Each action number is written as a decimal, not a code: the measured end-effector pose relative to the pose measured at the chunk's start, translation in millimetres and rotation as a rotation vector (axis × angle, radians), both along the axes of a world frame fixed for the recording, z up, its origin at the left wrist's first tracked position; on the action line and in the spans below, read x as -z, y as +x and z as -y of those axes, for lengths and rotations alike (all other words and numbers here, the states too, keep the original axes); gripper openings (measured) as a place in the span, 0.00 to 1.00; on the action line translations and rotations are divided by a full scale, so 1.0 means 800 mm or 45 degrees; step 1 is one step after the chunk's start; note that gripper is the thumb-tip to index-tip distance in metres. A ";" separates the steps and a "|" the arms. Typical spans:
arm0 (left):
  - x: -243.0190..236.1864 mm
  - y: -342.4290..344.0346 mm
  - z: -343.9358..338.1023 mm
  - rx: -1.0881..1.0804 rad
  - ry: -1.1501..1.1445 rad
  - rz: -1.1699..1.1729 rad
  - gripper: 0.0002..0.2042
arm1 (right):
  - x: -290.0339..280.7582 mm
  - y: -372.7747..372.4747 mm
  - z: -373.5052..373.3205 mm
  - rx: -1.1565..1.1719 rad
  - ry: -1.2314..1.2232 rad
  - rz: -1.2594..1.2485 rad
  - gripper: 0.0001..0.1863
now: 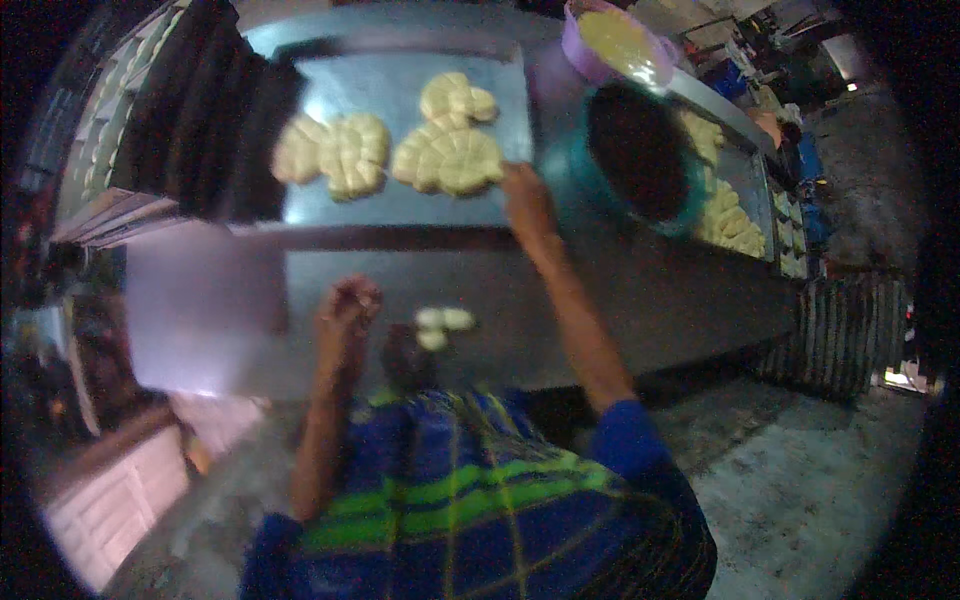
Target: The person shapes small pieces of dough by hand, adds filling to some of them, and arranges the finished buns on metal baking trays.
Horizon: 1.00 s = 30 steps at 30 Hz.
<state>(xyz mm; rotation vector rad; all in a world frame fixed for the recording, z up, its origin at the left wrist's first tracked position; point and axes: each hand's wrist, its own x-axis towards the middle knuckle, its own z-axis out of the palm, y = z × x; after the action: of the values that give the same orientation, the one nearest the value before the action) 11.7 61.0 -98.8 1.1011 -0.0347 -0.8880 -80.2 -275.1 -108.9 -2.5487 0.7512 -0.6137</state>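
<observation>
Head view: a person in a blue and green checked shirt (470,510) leans over a metal bench (640,300), both forearms coming up from the lower edge.
Right hand (525,195): stretched out toward 12 o'clock, fingers resting on the near right edge of the baking tray (400,205), touching or just beside the right dough cluster (448,158); blur hides whether it pinches dough or lies loose, so I cannot tell.
Left hand (347,305): raised over the bench at 9 o'clock of the small dough pieces (440,325), fingers curled together as if around a small bit; what it holds is too blurred to tell.
Baking tray: flat metal sheet at 12 o'clock of the person, lying on the bench.
Dough on the tray: the right dough cluster, a left dough cluster (335,150) at its 9 o'clock, a smaller dough shape (455,98) at its 12 o'clock.
Small dough pieces: pale lumps on the bare bench, between the two forearms, well apart from the tray.
Teal bowl (635,155): at 3 o'clock of the tray, dark inside.
Lilac bowl (615,42): at 12 o'clock of the teal bowl, with yellow contents.
Second tray (745,185): at 3 o'clock of the teal bowl, carrying more shaped dough.
Rack (190,110): dark stacked trays at 9 o'clock of the baking tray.
</observation>
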 end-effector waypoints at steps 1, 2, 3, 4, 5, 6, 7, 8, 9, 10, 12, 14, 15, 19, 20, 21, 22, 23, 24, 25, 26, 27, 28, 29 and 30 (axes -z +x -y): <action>-0.004 0.001 0.001 -0.015 -0.003 0.012 0.18 | 0.005 0.017 0.006 0.010 0.014 -0.039 0.15; -0.012 0.000 0.004 -0.026 -0.011 0.024 0.18 | 0.019 0.028 0.013 0.025 0.025 -0.079 0.15; -0.018 0.000 0.007 -0.035 -0.019 0.035 0.17 | 0.033 0.036 0.022 0.042 0.035 -0.118 0.15; -0.019 0.003 0.007 -0.061 -0.013 0.021 0.17 | 0.063 0.045 0.035 0.033 -0.173 -0.069 0.12; -0.020 0.005 0.004 -0.086 0.002 0.008 0.17 | 0.060 0.050 0.038 0.085 -0.008 -0.054 0.12; -0.021 0.007 0.003 -0.109 0.016 -0.006 0.17 | 0.056 0.049 0.041 0.139 0.156 -0.042 0.11; -0.021 0.007 -0.001 -0.130 0.012 -0.021 0.17 | 0.051 0.042 0.041 0.153 0.205 -0.056 0.10; -0.019 0.008 -0.005 -0.154 0.009 -0.036 0.17 | 0.045 0.037 0.038 0.164 0.255 -0.071 0.10; -0.016 0.009 -0.009 -0.173 0.005 -0.052 0.17 | 0.039 0.022 0.036 0.137 0.183 -0.112 0.10; -0.013 0.010 -0.014 -0.138 0.008 -0.067 0.17 | 0.027 0.004 0.030 0.111 0.110 -0.155 0.10; -0.010 0.013 -0.022 -0.066 0.026 -0.094 0.17 | -0.002 -0.032 0.020 0.079 0.249 -0.137 0.11; -0.016 0.008 -0.017 -0.059 0.140 -0.100 0.16 | -0.044 -0.069 0.005 0.073 0.662 -0.021 0.12; -0.016 0.005 -0.013 -0.049 0.194 -0.102 0.16 | -0.070 -0.082 -0.009 0.117 0.828 -0.011 0.13; -0.017 -0.014 0.029 0.239 0.105 -0.090 0.20 | -0.123 -0.121 -0.075 0.144 1.490 0.369 0.17; -0.024 -0.023 0.053 0.302 0.024 -0.120 0.24 | -0.120 -0.125 -0.098 0.112 1.651 0.559 0.18; -0.039 -0.034 0.078 0.359 -0.039 -0.074 0.27 | -0.117 -0.128 -0.119 0.122 1.698 0.527 0.18; -0.053 -0.045 0.101 0.415 -0.099 -0.033 0.31 | -0.117 -0.128 -0.140 0.133 1.749 0.491 0.19; -0.054 -0.055 0.121 0.436 -0.106 0.051 0.33 | -0.116 -0.122 -0.159 0.125 1.807 0.453 0.20; -0.053 -0.063 0.134 0.458 -0.114 0.140 0.34 | -0.110 -0.116 -0.174 0.091 1.592 0.414 0.20; -0.060 -0.071 0.141 0.473 -0.120 0.120 0.35 | -0.103 -0.110 -0.186 0.066 1.366 0.374 0.20; -0.071 -0.081 0.151 0.500 -0.136 0.105 0.36 | -0.098 -0.110 -0.190 0.051 1.129 0.343 0.20; -0.080 -0.085 0.156 0.526 -0.151 0.089 0.37 | -0.099 -0.111 -0.192 0.065 1.084 0.333 0.19; -0.085 -0.083 0.153 0.552 -0.112 0.148 0.36 | -0.106 -0.111 -0.194 0.088 1.038 0.316 0.18; -0.087 -0.080 0.152 0.537 -0.122 0.095 0.36 | -0.111 -0.111 -0.195 0.110 0.993 0.298 0.17; -0.088 -0.076 0.150 0.522 -0.131 0.042 0.36 | -0.114 -0.108 -0.195 0.142 1.076 0.375 0.17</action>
<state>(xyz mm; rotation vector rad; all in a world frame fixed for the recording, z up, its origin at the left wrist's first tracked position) -49.1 -59.3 -28.7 1.0284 -0.3395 -1.2190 -166.7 -118.8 -18.0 -1.6169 0.8221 -0.5352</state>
